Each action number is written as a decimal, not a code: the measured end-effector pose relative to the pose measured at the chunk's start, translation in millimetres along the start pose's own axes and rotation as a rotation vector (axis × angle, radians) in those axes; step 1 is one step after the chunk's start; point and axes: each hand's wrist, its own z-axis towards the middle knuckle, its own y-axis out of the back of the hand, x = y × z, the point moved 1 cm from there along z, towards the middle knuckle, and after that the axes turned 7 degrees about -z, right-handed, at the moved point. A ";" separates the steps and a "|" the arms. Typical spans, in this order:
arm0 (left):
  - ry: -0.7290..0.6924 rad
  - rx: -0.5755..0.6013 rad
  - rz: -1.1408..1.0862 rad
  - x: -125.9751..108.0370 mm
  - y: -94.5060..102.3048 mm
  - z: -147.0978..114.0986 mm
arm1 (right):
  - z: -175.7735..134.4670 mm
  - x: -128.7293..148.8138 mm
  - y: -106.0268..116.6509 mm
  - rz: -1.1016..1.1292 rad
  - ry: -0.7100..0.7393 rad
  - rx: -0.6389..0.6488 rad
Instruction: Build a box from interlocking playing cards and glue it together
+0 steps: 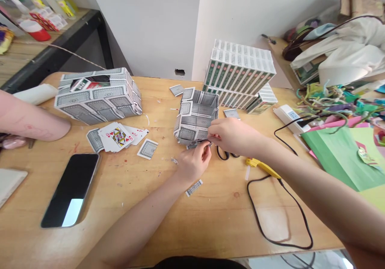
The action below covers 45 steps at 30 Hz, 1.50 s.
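Note:
A small open-topped box made of playing cards (195, 118), with grey patterned backs outward, stands in the middle of the table. At its near right corner my left hand (195, 162) and my right hand (233, 134) meet, fingertips pinched together on a thin playing card edge by the box's near side. My fingers hide most of that card. Black-handled scissors (222, 153) lie partly covered under my right hand. A yellow glue gun (263, 167) with a black cord rests beneath my right forearm. A cut card strip (194, 188) lies just in front of my left hand.
A larger card-covered box (99, 100) stands at the left, behind loose playing cards (118, 136) and a phone (70, 191). Stacked card packs (237, 70) rise behind the small box. A power strip (290, 118) and coloured paper (337, 152) lie right. Another person's arm (30, 116) reaches in left.

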 end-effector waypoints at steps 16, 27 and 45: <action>0.026 0.007 -0.059 5.1 3.8 0.8 | 0.4 1.4 -6.9 -0.027 -0.062 0.059; -0.005 -0.031 -0.028 7.8 9.1 2.9 | 8.3 21.9 -2.1 -0.204 0.019 0.047; 0.035 -0.037 -0.070 7.9 6.3 2.2 | -0.4 7.9 -3.5 -0.134 -0.048 0.081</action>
